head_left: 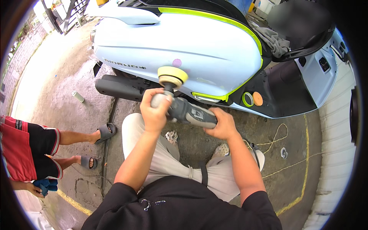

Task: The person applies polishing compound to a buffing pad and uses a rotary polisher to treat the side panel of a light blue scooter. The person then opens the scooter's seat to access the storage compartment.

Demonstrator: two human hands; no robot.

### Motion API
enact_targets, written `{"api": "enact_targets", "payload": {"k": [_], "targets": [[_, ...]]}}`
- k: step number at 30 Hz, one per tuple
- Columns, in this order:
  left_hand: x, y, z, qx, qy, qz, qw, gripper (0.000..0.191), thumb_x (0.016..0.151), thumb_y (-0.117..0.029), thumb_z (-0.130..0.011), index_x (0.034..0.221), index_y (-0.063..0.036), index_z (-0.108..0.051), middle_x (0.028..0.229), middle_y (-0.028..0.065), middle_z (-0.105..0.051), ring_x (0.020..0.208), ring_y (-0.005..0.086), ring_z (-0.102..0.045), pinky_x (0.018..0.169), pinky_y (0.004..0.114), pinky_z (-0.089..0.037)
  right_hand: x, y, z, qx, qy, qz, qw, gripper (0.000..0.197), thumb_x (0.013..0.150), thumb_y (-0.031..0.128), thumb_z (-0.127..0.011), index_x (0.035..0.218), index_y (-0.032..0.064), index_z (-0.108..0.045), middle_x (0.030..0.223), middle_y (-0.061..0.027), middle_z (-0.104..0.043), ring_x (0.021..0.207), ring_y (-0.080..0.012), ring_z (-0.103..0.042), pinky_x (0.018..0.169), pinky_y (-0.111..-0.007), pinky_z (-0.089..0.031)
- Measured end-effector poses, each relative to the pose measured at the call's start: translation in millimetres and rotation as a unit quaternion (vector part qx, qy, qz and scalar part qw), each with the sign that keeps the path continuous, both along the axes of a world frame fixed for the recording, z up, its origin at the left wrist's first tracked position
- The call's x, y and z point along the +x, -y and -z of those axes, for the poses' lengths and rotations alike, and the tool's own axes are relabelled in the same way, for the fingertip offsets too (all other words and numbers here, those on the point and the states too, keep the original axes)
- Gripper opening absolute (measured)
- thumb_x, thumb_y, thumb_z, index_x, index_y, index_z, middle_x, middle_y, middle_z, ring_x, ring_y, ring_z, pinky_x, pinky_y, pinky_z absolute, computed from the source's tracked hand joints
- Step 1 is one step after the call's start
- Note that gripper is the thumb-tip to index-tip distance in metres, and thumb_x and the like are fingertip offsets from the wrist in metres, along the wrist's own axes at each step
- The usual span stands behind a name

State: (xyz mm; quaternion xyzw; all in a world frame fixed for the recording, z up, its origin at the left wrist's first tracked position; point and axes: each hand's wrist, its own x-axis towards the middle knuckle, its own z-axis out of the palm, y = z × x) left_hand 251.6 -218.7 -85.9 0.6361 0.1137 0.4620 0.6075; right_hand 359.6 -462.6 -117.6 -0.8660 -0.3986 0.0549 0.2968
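Note:
A grey and black power polisher (187, 112) is between my two hands. My left hand (156, 107) grips its head end, just behind the yellow foam pad (172, 74). Around the rear of its body my right hand (222, 123) is closed. The pad is at the lower side panel of a pale blue scooter (178, 37); whether it touches cannot be told. A purple round spot (176, 62) marks the panel just above the pad. Yellow-green masking tape (244, 27) borders the panel's upper and front edges, with more along the lower edge.
A tape roll (247, 99) and an orange foam pad (257, 98) lie on the scooter's floorboard. Near the handlebar hangs a grey cloth (273, 41). A spray can (78, 96) stands on the concrete. At left, another person (31, 149) holds a blue cloth (46, 185). A cord (283, 138) crosses the floor.

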Motion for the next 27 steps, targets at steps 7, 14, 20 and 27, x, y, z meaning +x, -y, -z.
{"api": "enact_targets", "payload": {"k": [7, 14, 20, 27], "targets": [[25, 55, -57, 0.201, -0.062, -0.072, 0.975, 0.025, 0.073, -0.017, -0.081, 0.090, -0.0027, -0.069, 0.093, 0.0143, -0.066, 0.086, 0.0304, -0.066, 0.078, 0.037, -0.053, -31, -16, 39, 0.203, -0.053, 0.134, 0.969, 0.080, 0.062, 0.017, -0.086, 0.136, 0.0054, -0.056, 0.122, -0.0185, -0.068, 0.111, -0.0362, -0.068, 0.097, -0.042, -0.052], [41, 99, -16, 0.194, -0.126, 0.042, 0.972, 0.027, 0.075, -0.021, -0.081, 0.091, -0.0059, -0.066, 0.099, 0.0127, -0.063, 0.092, 0.0348, -0.064, 0.081, 0.043, -0.053, -38, -18, 87, 0.221, -0.174, 0.252, 0.926, 0.073, 0.065, 0.020, -0.089, 0.129, 0.0058, -0.057, 0.125, -0.0158, -0.066, 0.116, -0.0363, -0.063, 0.101, -0.045, -0.049], [-19, 22, 45, 0.205, 0.015, -0.009, 0.979, 0.022, 0.074, -0.014, -0.079, 0.088, -0.0050, -0.065, 0.103, 0.0117, -0.063, 0.097, 0.0270, -0.062, 0.087, 0.039, -0.051, -38, -32, 80, 0.043, 0.125, 0.088, 0.987, 0.069, 0.056, 0.015, -0.087, 0.121, 0.0144, -0.063, 0.116, -0.0092, -0.065, 0.112, -0.0317, -0.060, 0.095, -0.043, -0.046], [-5, -4, 55, 0.014, -0.184, 0.018, 0.983, 0.019, 0.081, -0.009, -0.076, 0.093, -0.0021, -0.063, 0.106, 0.0095, -0.066, 0.099, 0.0188, -0.060, 0.093, 0.033, -0.047, -66, -66, 108, 0.084, 0.051, 0.178, 0.979, 0.065, 0.060, 0.012, -0.084, 0.121, 0.0150, -0.062, 0.113, -0.0093, -0.063, 0.112, -0.0336, -0.057, 0.094, -0.047, -0.044]]}}
